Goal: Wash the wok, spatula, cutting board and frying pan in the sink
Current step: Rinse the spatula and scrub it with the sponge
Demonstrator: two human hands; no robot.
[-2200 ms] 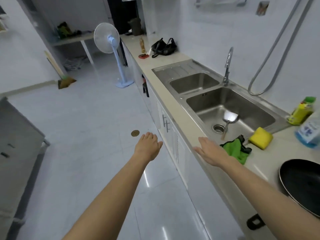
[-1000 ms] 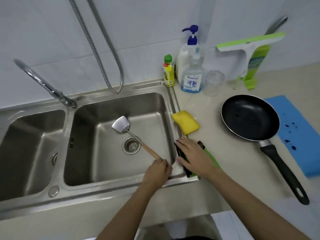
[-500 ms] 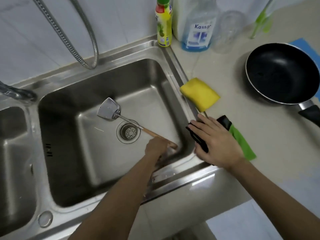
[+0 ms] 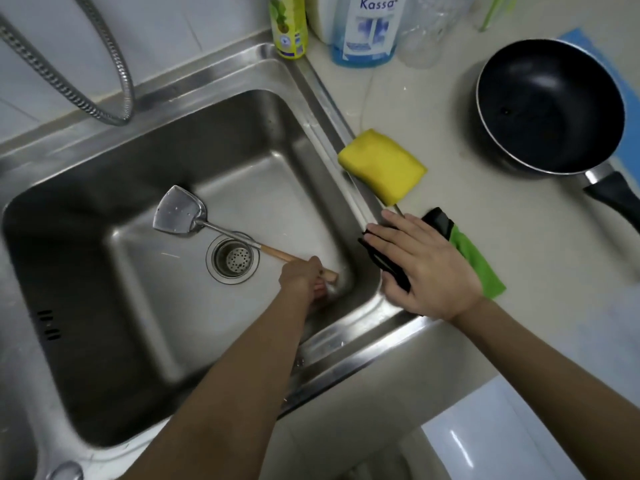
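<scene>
The left hand reaches down into the stainless steel sink, fingers curled around the wooden handle end of the metal spatula, whose blade lies beside the round drain strainer. The right hand lies flat with fingers spread on a green and black cloth at the tabletop edge by the sink. Beyond sits a yellow sponge; farther right stands the black frying pan.
</scene>
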